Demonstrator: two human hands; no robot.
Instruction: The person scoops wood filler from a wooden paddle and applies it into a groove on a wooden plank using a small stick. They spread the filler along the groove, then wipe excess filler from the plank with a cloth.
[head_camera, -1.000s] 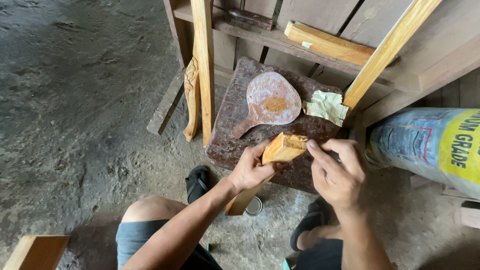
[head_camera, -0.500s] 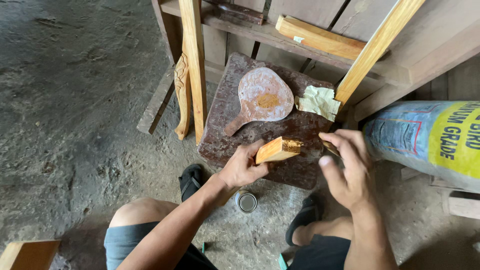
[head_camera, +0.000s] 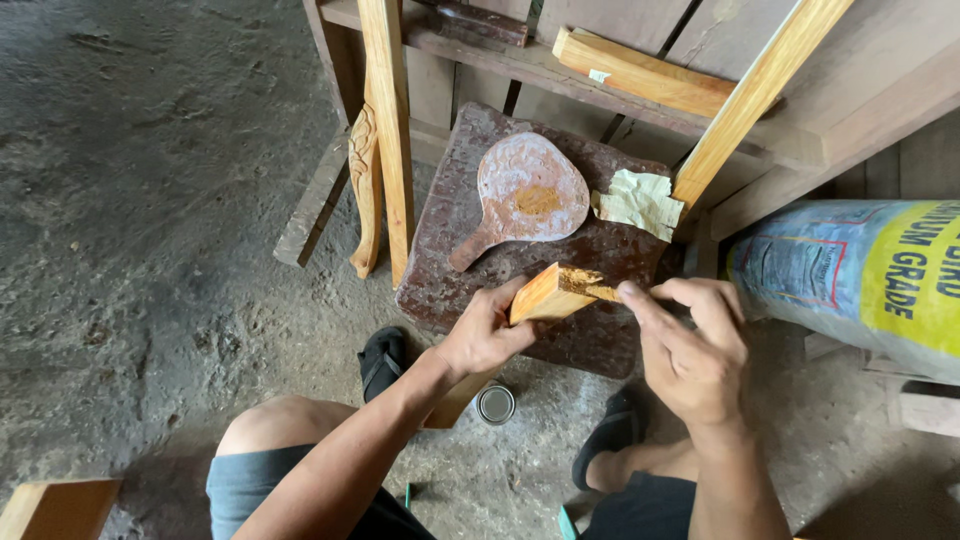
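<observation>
Wooden stick (head_camera: 540, 296): light orange-tan, squared, long; gripped mid-length, tilted, upper end raised over near edge of stone slab (head_camera: 470, 260), lower end hidden beneath wrist, reaching toward floor in front of slab. Upper end face rough, fibrous, coated in tan paste. Small thin tool (head_camera: 604, 293): tan, pinched at far end, tip pressed against stick's rough end, above slab's near edge.

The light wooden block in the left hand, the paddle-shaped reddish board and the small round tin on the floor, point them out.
Light wooden block (head_camera: 540, 295): head view, on its top face beside the left hand's (head_camera: 485, 335) fingers.
Paddle-shaped reddish board (head_camera: 530, 190): head view, on its round blade.
Small round tin (head_camera: 495, 404): head view, on its lid.
</observation>
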